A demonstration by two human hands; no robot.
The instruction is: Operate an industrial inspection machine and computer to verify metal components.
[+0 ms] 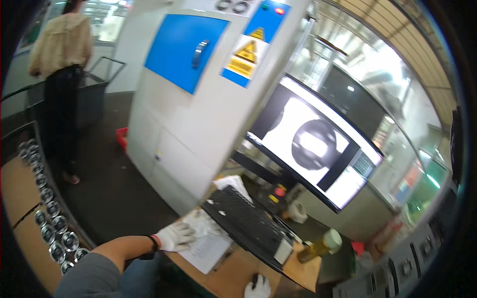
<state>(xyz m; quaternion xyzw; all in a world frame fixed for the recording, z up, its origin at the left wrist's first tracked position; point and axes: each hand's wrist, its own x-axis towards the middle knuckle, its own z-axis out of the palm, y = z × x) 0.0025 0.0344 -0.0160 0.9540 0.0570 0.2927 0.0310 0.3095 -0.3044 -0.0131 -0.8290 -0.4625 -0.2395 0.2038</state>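
My left hand [175,237], in a white glove, lies on the near-left part of the desk with its fingers stretched out. It rests beside a printed sheet of paper [208,252] and some crumpled white material [201,222]. At the lower edge my right hand [263,289], also gloved in white, is closed over a small black computer mouse [255,279]; part of that hand is cut off by the frame. Beyond both hands lies a long black keyboard [243,213]. A tilted monitor [318,144] shows a dark round shape with a bright centre.
At left, several shiny metal rings [51,208] line a brown board [20,198]. A grey cabinet with a blue door [185,49] stands ahead. A lidded bottle [318,248] is at the desk's right. Another person [62,59] stands by a dark cart [92,99].
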